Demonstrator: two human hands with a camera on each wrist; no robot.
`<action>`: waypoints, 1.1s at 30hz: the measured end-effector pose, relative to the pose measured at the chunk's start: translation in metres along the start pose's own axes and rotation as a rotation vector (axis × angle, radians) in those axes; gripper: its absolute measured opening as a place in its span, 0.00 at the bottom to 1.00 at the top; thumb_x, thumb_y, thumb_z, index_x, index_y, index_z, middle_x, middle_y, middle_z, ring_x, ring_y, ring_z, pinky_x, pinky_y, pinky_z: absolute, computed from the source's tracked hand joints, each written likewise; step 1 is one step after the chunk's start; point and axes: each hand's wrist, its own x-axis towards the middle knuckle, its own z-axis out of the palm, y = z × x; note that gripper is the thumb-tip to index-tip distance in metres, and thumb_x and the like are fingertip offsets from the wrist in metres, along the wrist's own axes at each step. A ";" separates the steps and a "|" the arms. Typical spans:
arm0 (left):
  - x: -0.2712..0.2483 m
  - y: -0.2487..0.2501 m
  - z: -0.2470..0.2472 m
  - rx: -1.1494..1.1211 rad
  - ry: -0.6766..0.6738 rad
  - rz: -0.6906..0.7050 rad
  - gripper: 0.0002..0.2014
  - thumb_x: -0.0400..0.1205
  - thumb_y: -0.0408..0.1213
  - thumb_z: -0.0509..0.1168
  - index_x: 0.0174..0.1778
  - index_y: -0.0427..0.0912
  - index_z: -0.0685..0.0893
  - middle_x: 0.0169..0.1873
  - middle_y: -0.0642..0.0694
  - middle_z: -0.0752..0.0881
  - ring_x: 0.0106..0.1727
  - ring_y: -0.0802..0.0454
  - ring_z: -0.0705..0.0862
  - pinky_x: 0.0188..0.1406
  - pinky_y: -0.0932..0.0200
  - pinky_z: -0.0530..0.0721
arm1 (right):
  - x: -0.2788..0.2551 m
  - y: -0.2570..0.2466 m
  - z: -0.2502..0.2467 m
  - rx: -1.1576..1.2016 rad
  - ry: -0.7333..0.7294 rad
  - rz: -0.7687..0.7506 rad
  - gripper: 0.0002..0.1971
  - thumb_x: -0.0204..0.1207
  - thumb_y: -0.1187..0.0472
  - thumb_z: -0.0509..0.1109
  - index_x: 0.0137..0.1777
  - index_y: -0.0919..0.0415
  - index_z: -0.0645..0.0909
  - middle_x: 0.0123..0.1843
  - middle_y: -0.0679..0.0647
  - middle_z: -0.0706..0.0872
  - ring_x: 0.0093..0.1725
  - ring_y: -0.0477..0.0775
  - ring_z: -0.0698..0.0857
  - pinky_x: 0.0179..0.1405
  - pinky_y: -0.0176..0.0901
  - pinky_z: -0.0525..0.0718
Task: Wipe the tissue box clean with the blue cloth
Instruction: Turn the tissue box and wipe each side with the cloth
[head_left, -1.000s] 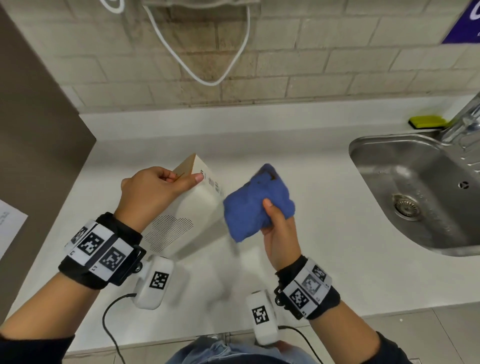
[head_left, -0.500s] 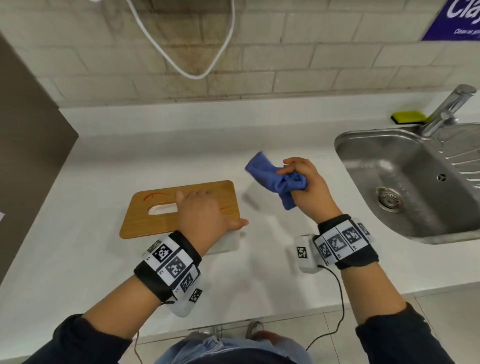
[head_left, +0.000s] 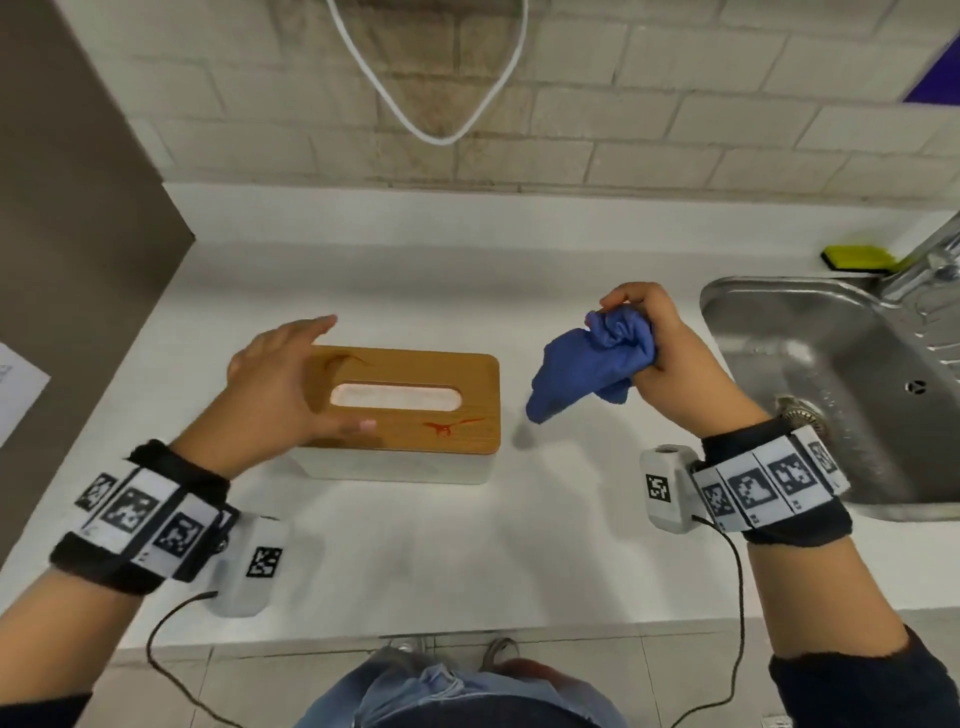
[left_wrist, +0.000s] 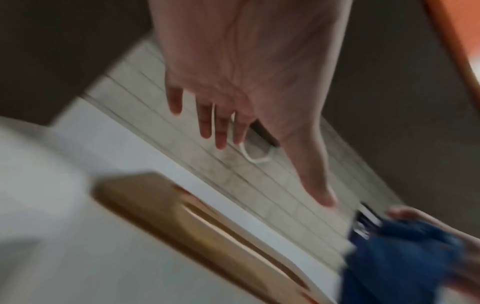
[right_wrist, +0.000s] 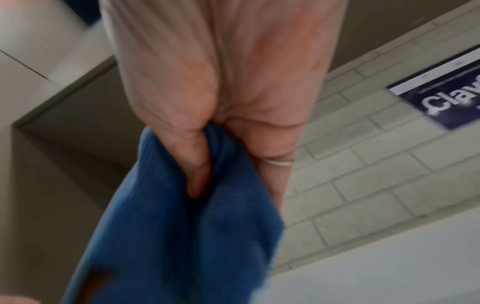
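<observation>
The tissue box (head_left: 467, 374) stands on the white counter, a white body under a wooden lid with a long slot and red marks. My left hand (head_left: 291, 384) hovers over its left end, open, fingers straight and spread. In the blurred left wrist view that hand (left_wrist: 233, 102) is clear of the lid (left_wrist: 182, 216). My right hand (head_left: 660, 353) grips the bunched blue cloth (head_left: 582, 374) above the counter, to the right of the box and apart from it. The right wrist view shows the cloth (right_wrist: 168, 236) hanging from my closed fingers (right_wrist: 197, 164).
A steel sink (head_left: 727, 296) with a faucet (head_left: 930, 260) lies at the right, a green sponge (head_left: 857, 257) behind it. A white cable (head_left: 441, 137) loops down the brick wall. A dark panel (head_left: 78, 260) bounds the counter (head_left: 467, 545) at the left.
The box went from tilted in my left hand to standing flat on the counter. My left hand has let go and opened. The right hand carried the cloth off to the right.
</observation>
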 end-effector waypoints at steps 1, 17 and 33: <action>0.002 -0.019 -0.010 -0.041 -0.064 -0.062 0.64 0.46 0.74 0.72 0.78 0.56 0.56 0.78 0.47 0.64 0.78 0.44 0.60 0.77 0.38 0.59 | 0.003 -0.006 0.001 -0.015 -0.041 0.002 0.25 0.68 0.81 0.65 0.59 0.58 0.66 0.48 0.47 0.79 0.45 0.24 0.80 0.45 0.18 0.77; 0.031 -0.066 0.009 -0.092 -0.374 0.048 0.76 0.49 0.57 0.83 0.76 0.55 0.29 0.82 0.49 0.51 0.82 0.48 0.49 0.81 0.41 0.38 | 0.035 0.011 0.122 0.267 0.017 0.370 0.25 0.70 0.77 0.63 0.64 0.60 0.62 0.58 0.55 0.71 0.58 0.55 0.75 0.49 0.35 0.78; 0.021 -0.050 0.033 -0.035 -0.197 0.065 0.77 0.44 0.68 0.78 0.75 0.55 0.27 0.71 0.42 0.68 0.73 0.41 0.64 0.77 0.41 0.56 | -0.005 0.011 0.123 -0.160 0.366 0.161 0.17 0.75 0.67 0.66 0.64 0.64 0.77 0.65 0.54 0.71 0.54 0.29 0.74 0.52 0.12 0.68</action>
